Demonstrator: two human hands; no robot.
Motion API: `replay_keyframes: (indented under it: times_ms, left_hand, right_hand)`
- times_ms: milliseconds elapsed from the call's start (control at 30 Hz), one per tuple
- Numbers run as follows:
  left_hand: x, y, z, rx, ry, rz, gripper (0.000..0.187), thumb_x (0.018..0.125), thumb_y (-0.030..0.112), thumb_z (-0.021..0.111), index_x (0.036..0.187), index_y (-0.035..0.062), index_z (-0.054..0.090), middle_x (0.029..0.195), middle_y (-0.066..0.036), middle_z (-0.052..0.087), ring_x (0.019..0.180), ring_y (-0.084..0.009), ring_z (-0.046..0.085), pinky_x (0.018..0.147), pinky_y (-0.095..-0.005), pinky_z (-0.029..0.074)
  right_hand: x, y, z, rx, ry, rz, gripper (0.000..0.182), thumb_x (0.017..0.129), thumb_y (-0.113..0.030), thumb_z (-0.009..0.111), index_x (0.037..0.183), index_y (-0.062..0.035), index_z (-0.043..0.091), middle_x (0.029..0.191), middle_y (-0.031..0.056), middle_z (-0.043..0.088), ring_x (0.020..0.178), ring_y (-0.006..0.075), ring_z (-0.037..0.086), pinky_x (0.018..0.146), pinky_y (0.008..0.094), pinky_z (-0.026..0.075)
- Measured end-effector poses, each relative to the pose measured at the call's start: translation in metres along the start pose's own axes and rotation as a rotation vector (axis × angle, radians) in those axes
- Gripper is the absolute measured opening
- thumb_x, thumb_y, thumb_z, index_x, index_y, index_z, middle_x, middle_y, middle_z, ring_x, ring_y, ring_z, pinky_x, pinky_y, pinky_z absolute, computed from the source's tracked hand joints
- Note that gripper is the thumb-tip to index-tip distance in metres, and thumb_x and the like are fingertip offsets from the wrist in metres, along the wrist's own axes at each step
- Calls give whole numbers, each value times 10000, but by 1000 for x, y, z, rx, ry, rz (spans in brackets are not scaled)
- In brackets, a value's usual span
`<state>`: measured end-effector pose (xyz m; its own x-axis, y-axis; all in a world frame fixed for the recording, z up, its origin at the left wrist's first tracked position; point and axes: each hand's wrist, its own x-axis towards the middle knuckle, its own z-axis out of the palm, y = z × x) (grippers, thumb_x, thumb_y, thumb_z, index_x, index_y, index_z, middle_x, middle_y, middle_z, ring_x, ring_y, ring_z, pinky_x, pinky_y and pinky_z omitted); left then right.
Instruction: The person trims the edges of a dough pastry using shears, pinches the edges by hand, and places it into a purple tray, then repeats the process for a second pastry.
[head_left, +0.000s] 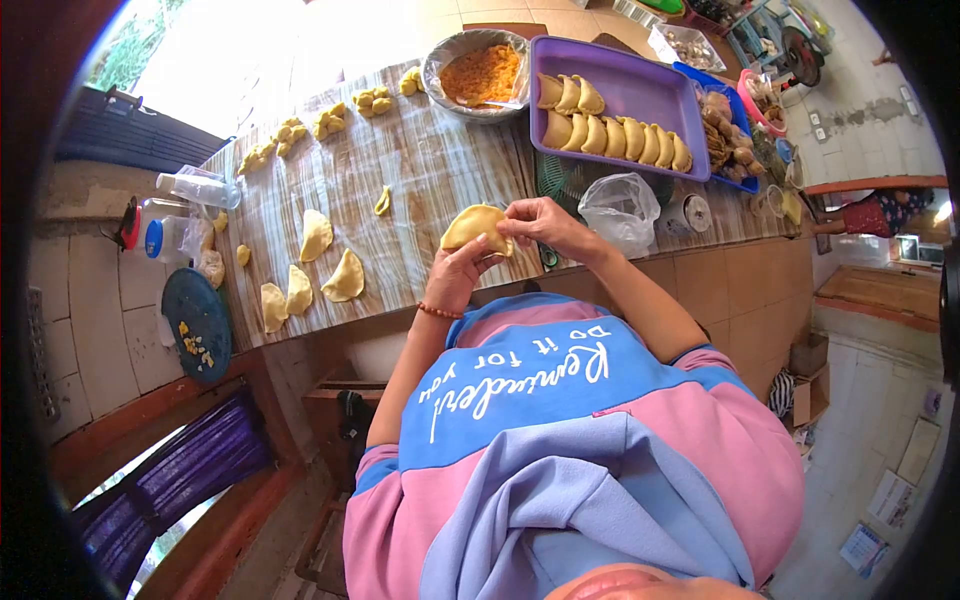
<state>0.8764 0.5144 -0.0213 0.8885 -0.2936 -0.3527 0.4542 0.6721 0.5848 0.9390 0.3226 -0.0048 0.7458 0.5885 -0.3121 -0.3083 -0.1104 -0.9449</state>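
A half-moon dough turnover (468, 226) is held up near the table's front edge between both hands. My left hand (455, 272) supports it from below, thumb on its face. At its right end, my right hand (548, 226) pinches the curved edge with thumb and fingertips. To the left on the table lie several more folded turnovers (344, 277), apart from the hands. A small curl of dough (383, 201) rests just beyond the left hand. Several finished turnovers (622, 137) line the purple tray (650, 85) at the back right.
A lined bowl of orange filling (480, 75) stands beside the tray. Dough pieces (330, 121) run along the far side of the wood-patterned table (420, 160). A clear plastic bag (620, 212) sits right of my hand; jars (172, 238) and a blue-green round board (196, 322) are at left.
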Motion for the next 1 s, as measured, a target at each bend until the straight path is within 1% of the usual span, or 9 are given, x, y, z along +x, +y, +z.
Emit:
replay_keyframes:
  times_ms: [133, 233, 333, 433, 533, 633, 733, 833, 1000]
  left_hand:
    - [0, -2, -1, 23, 3, -5, 340, 871, 114, 592, 1195, 29, 529, 1107, -98, 621, 984, -204, 622, 814, -342, 530]
    - [1, 0, 0, 58, -19, 12, 347, 866, 118, 599, 1196, 32, 531, 1111, -94, 620, 988, -207, 620, 815, -349, 528]
    - [0, 2, 3, 28, 30, 24, 333, 857, 77, 606, 1175, 1, 541, 1061, -107, 634, 949, -214, 634, 776, -353, 550]
    - [2, -1, 1, 21, 39, 1, 332, 859, 79, 603, 1176, 5, 542, 1063, -103, 633, 955, -213, 631, 779, -368, 550]
    - [1, 0, 4, 31, 34, -2, 329, 857, 82, 606, 1170, 4, 544, 1063, -102, 633, 957, -213, 629, 788, -377, 547]
    - [1, 1, 3, 37, 44, -22, 321, 855, 93, 610, 1157, 5, 550, 1063, -102, 633, 952, -212, 630, 797, -381, 543]
    - [1, 2, 2, 43, 30, -35, 318, 854, 105, 614, 1151, 8, 550, 1067, -102, 632, 957, -211, 629, 801, -386, 539]
    - [1, 1, 0, 71, 2, -57, 372, 870, 129, 596, 1219, 35, 508, 1122, -96, 612, 1002, -209, 615, 836, -394, 525]
    - [1, 0, -2, 54, -44, -79, 383, 868, 127, 596, 1228, 35, 501, 1120, -100, 610, 1005, -215, 613, 841, -403, 526]
  right_hand:
    - [1, 5, -4, -31, 28, -29, 247, 867, -292, 646, 840, -47, 646, 677, -40, 565, 589, 22, 472, 524, 189, 369]
    - [-1, 3, -7, 6, -11, 11, 218, 870, -247, 641, 849, -30, 632, 670, -36, 559, 604, 23, 484, 543, 184, 365]
    - [-4, -2, -6, 13, -31, -3, 231, 870, -266, 637, 830, -38, 637, 665, -38, 558, 583, 28, 477, 523, 194, 371]
    - [-4, -2, -6, -127, 12, 1, 213, 876, -244, 624, 819, -39, 633, 662, -38, 558, 586, 33, 481, 529, 197, 377]
    - [-7, -2, -4, -153, 52, 5, 202, 886, -229, 607, 816, -41, 629, 656, -38, 554, 590, 35, 485, 537, 197, 381]
    - [-8, 4, -8, -16, -16, 15, 215, 894, -239, 598, 818, -40, 629, 661, -37, 559, 595, 36, 489, 550, 194, 389]
    - [-9, 9, -10, 208, -37, 66, 232, 900, -256, 596, 823, -40, 630, 691, -35, 571, 609, 33, 491, 562, 187, 394]
    - [-8, 7, -13, 69, -52, 57, 238, 897, -267, 605, 828, -40, 632, 724, -34, 583, 630, 30, 496, 572, 185, 401]
    - [-8, -2, -2, -37, 32, 8, 239, 883, -275, 626, 831, -42, 633, 712, -49, 570, 630, 20, 479, 564, 186, 390]
